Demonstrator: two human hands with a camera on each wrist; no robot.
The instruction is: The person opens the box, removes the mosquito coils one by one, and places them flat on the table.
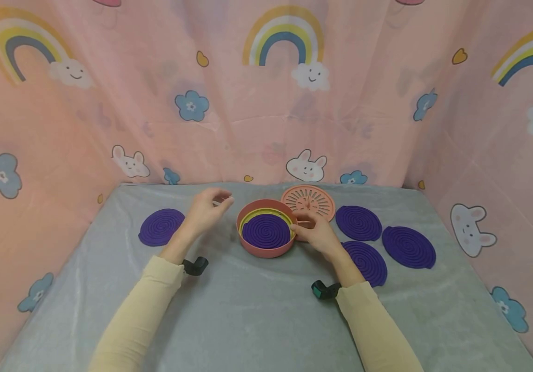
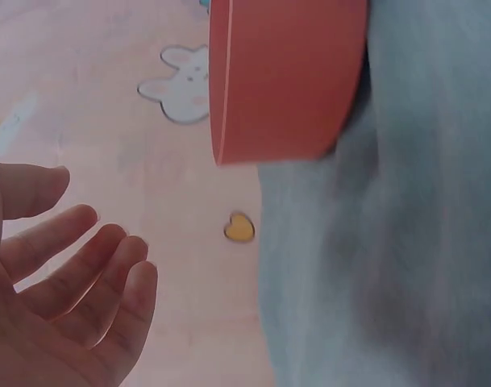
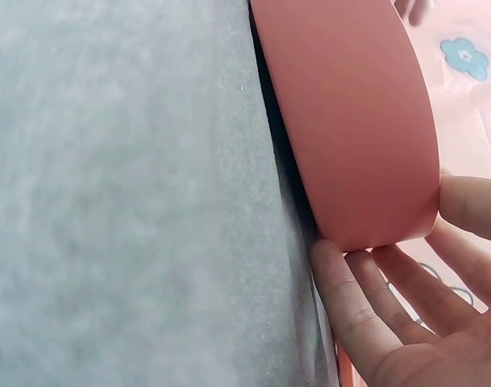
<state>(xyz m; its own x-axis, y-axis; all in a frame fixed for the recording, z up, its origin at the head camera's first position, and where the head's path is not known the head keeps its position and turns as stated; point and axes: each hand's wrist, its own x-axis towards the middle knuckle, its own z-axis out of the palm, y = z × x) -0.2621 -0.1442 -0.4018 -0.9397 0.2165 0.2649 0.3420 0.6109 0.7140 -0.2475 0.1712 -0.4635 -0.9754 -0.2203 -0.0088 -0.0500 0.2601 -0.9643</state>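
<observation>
A round salmon-pink mosquito coil holder (image 1: 266, 253) stands in the middle of the table in the head view. Inside it lie a yellow ring (image 1: 266, 211) and a purple mosquito coil (image 1: 266, 231). At its right side my right hand (image 1: 314, 232) grips the wall, thumb at the rim and fingers against the outside, as the right wrist view shows on the holder (image 3: 358, 121). My left hand (image 1: 207, 211) hovers left of the holder, apart from it, fingers loosely bent with nothing in them. Behind the right hand lies a slotted orange lid (image 1: 319, 199), partly hidden.
One purple coil (image 1: 161, 227) lies at the left, partly behind the left wrist. Three more rest at the right: a back coil (image 1: 358, 223), an outer coil (image 1: 408, 247) and a near coil (image 1: 366, 262). Grey cloth (image 1: 248, 320) covers the table; a pink printed curtain (image 1: 248, 139) surrounds it.
</observation>
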